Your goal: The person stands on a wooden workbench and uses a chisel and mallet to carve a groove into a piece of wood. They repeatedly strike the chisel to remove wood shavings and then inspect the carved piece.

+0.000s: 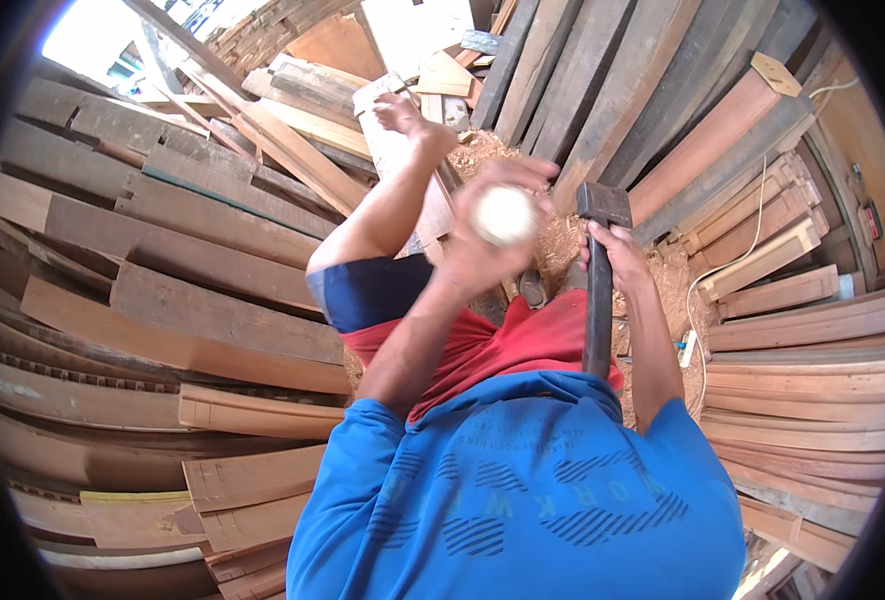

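Observation:
In front of me my left hand [477, 235], smeared by motion, has its fingers curled round a round whitish thing [503, 216]. Its pale, disc-like face is turned up toward me, and blur hides its exact kind. My right hand [617, 255] is closed on the dark handle of a block-headed hammer [596, 320], just below the head. The hammer's head points away from me and its handle end reaches back to my lap. A gap separates the hammer from the round thing.
My bare foot rests on a pale board [387, 130] ahead. Wood shavings [497, 150] cover the ground. Stacked planks [212, 310] line my left, dark beams [602, 90] lean ahead, and boards [812, 400] pile up at right, where a white cord [752, 245] hangs.

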Motion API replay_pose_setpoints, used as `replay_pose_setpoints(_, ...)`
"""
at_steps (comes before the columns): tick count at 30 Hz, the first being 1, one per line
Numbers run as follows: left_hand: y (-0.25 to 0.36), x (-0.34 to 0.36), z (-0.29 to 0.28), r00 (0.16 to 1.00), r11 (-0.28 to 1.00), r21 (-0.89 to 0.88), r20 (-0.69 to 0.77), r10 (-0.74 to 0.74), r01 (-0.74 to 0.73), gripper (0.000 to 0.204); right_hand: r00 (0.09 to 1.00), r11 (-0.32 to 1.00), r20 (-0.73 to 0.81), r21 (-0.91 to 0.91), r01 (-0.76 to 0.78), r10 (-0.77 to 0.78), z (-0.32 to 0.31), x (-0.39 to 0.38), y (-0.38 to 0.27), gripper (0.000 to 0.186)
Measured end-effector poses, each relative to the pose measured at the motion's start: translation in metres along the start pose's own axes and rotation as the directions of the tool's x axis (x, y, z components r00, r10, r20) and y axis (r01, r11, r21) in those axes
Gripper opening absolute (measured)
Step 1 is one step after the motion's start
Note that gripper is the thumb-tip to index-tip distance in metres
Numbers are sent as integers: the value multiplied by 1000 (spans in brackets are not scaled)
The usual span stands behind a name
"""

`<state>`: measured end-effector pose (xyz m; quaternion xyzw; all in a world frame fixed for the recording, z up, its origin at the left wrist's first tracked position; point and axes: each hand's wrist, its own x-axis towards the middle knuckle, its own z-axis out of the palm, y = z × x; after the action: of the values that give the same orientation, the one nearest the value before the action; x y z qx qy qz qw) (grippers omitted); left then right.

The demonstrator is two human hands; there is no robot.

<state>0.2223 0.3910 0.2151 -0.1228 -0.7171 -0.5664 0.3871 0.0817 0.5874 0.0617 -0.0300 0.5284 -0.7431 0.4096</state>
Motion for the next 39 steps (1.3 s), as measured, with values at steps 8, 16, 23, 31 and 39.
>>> replay_pose_setpoints(8,-3,0,-111,911,924,331,-410,-40,189,18,950,948,-34,-74,-311,309,86,87,139,13)
replay_pose_setpoints(16,-89,-13,-159,823,880,226,-505,-262,418,21,954,938,87,-229,-261,287,125,79,66,18)
replay_pose_setpoints(23,-167,-19,-161,778,837,177,-505,-374,518,19,882,932,333,-26,363,-334,186,51,-69,47)
replay_pose_setpoints(31,-209,-17,-161,784,811,214,-474,-401,545,20,790,735,181,-291,612,-586,204,53,-107,29)
replay_pose_setpoints(39,-215,-14,-160,737,776,156,-472,-485,611,19,607,563,226,-232,793,-762,207,68,-130,35)
